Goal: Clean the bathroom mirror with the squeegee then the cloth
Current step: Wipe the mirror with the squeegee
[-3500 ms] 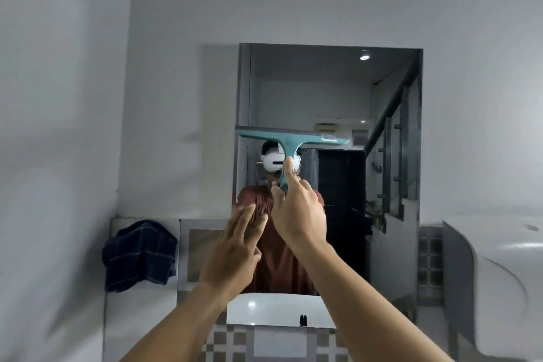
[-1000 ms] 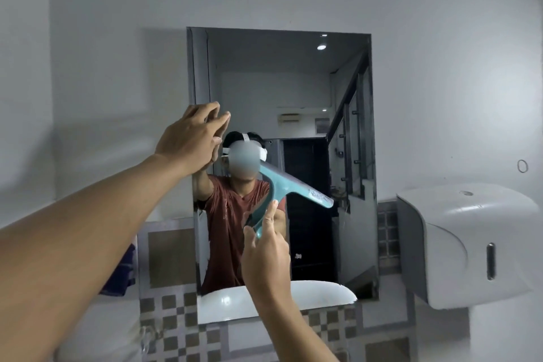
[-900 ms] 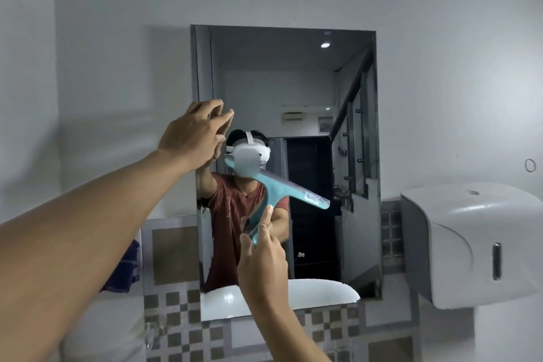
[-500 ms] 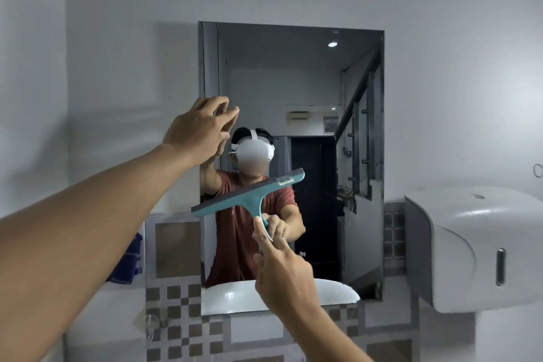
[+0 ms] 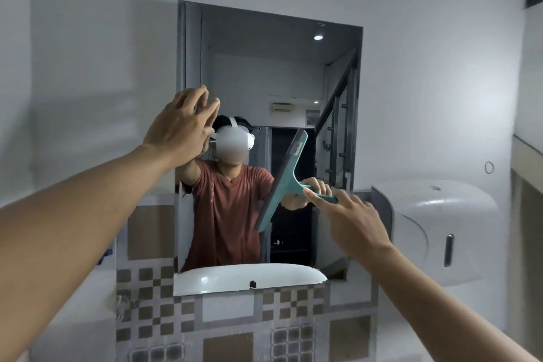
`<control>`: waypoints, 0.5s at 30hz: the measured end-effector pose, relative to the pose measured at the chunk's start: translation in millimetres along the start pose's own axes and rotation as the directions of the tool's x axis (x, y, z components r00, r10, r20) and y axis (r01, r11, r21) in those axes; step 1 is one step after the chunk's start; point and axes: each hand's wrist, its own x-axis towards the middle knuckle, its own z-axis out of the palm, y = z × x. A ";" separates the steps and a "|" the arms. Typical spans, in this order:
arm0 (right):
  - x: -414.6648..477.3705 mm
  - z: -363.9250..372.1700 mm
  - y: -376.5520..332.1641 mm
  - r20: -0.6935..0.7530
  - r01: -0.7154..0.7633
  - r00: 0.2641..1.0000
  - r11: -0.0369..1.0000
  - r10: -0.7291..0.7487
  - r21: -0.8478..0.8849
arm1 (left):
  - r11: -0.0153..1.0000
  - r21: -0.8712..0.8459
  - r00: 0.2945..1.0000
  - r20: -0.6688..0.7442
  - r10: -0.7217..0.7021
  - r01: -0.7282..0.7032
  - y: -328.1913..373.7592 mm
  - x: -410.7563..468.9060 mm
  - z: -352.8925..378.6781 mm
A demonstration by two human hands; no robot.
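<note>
At the far left edge a sliver of dark blue cloth [image 5: 105, 254] shows beside the bare left forearm, against the white lower wall. The left hand [image 5: 179, 126] is raised with fingers spread and flat, empty, its fingertips at the left edge of the frameless rectangular wall mirror [image 5: 264, 67]; whether they press the glass cannot be told. The mirror hangs on a pale grey wall above brown-and-grey checked tiles [image 5: 152, 297] and reflects a person in a rust-red T-shirt wearing a white headset. Right of centre, the teal plastic T-shaped squeegee [image 5: 282, 182] stands with its long blade nearly upright, leaning top-right, its edge toward the glass. The right hand [image 5: 351, 219] is closed round the squeegee's short handle, index finger stretched along it. Furthest right, a white plastic paper dispenser [image 5: 435, 232] is mounted on the wall just beside the mirror.
</note>
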 end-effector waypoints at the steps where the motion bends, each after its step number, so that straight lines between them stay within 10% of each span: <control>1: -2.8 3.3 2.6 0.006 -0.023 1.000 1.000 0.023 0.015 | 1.000 0.000 1.000 0.002 0.009 -0.009 4.1 -5.0 1.1; 15: -50.6 56.3 -20.1 0.081 -0.350 0.936 0.885 0.342 0.307 | 0.998 -0.068 0.994 0.113 0.016 -0.008 16.7 -36.1 9.8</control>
